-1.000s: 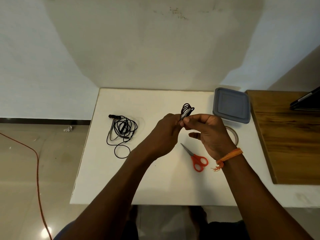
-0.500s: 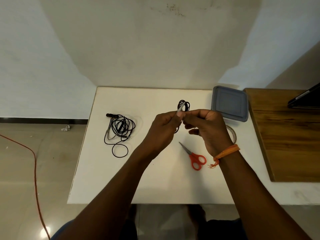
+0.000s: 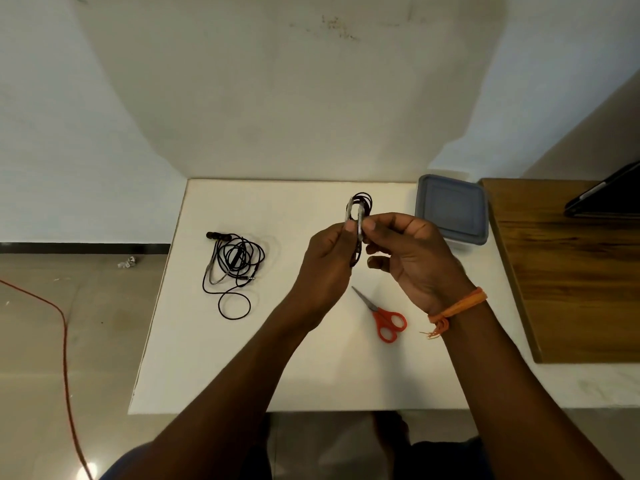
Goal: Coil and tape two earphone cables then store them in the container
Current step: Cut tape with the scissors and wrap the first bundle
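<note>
Between left hand (image 3: 325, 261) and right hand (image 3: 412, 258), pinched coiled earphone cable (image 3: 362, 209).

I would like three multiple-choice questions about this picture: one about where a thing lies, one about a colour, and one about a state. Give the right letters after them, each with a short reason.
1. Where does the loose earphone cable lie?
A. on the white table, on the person's left
B. inside the container
C. on the wooden board

2. What colour are the handles of the scissors?
A. blue
B. orange-red
C. black

3. What is the state of the grey container?
A. open and full
B. tipped on its side
C. closed by its lid

Answers:
1 A: the cable rests uncoiled on the table, apart from both hands.
2 B: the handles show orange-red beside the metal blades.
3 C: the lid sits flat on top, while the left hand and right hand both hold the coiled cable in front of it.
</note>
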The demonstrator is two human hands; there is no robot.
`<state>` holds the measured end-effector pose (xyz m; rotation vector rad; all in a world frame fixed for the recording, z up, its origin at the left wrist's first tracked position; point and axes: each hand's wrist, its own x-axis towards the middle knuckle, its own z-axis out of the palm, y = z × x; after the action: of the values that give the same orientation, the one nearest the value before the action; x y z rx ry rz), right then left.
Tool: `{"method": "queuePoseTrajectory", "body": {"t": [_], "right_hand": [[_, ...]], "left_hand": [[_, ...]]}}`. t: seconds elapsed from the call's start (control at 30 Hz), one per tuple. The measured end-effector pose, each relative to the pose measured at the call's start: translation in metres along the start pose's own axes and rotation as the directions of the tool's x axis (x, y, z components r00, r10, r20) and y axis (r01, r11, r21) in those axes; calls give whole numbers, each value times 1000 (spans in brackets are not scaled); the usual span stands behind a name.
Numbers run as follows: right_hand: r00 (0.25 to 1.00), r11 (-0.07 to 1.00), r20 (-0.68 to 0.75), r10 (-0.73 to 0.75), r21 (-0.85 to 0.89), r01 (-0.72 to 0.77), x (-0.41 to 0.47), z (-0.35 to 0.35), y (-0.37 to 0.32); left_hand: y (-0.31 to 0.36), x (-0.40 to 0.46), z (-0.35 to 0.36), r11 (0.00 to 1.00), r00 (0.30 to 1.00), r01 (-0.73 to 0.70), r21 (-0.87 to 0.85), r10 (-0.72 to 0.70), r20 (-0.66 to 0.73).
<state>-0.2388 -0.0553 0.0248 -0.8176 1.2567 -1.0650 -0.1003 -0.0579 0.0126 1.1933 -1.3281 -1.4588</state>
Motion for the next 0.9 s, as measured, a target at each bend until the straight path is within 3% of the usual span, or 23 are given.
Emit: {"method": "queuePoseTrajectory", "body": {"t": [0.13, 0.3, 0.43, 0.63, 0.9], "right_hand": [[994, 999, -107, -26, -43, 21, 1, 2, 4], [993, 1000, -121, 3, -16, -5, -2, 7, 6], [989, 999, -143, 40, -4, -41, -3, 10, 4], [983, 986, -75, 165, 48, -161, -5, 8, -2], [987, 987, 6, 161, 12, -161, -6, 11, -6]], "left_hand": [[-1, -1, 4, 1000, 1000, 19, 19, -19, 12], [-6, 1, 0, 994, 999, 36, 103, -38, 22], [-5, -1, -1, 981, 998, -53, 185, 59, -24], [-7, 1, -3, 975, 991, -96, 202, 112, -69], [-15, 3, 0, 958, 958, -125, 258, 184, -220]]}}
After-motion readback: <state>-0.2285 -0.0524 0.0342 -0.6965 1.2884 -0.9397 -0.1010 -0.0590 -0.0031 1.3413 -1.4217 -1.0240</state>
